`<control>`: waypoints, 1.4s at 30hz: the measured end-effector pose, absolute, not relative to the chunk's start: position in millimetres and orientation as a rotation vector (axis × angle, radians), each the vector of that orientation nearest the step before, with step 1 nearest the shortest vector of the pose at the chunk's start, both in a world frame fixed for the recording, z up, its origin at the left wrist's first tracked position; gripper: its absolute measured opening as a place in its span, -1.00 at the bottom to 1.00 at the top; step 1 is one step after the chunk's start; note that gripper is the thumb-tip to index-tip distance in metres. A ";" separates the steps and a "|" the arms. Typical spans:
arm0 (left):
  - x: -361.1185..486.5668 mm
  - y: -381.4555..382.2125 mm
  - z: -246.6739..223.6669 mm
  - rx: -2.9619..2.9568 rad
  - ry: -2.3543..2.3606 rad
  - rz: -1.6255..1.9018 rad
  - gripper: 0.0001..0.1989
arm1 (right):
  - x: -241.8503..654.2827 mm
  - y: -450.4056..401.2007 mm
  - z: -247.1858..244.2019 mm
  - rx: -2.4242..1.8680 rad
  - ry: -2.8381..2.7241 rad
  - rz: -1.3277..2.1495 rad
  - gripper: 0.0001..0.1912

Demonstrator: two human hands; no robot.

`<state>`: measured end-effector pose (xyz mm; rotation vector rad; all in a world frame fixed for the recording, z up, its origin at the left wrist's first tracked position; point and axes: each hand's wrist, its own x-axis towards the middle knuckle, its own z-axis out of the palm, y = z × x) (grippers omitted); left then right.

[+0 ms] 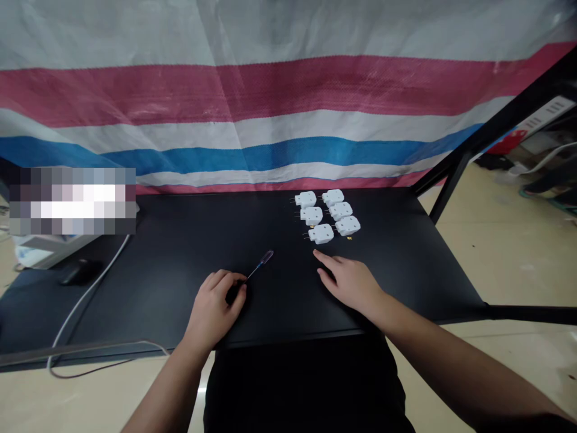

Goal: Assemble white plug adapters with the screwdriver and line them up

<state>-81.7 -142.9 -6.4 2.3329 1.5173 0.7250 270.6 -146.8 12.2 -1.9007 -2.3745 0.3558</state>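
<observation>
As we log this bench from above, the base entry is a matte black table [406, 270], its far edge meeting a woven tarp striped red, white and blue [288, 120], its near edge running just past both wrists. Items: six white plastic plug housings [327, 213], in two columns of three, near the far edge and right of centre. A slim screwdriver with a translucent purple handle [267, 257] sits angled near them, its near end under the curled fingers [225, 278] of our left hand [211, 307]; whether they grip it or merely cover it, we cannot tell. Our right hand [349, 282] rests palm-down, fingers loosely open and fairly wide, its index fingertip just short of the nearest housing. Open black surface stretches right of that hand to the table's edge, and left toward a black computer mouse [81, 272] and a white cable [90, 304].
</observation>
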 end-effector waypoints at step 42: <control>-78.7 -142.5 -1.7 2.288 1.525 0.710 -0.84 | 308.1 -129.4 10.4 -1.822 -2.355 0.288 -0.48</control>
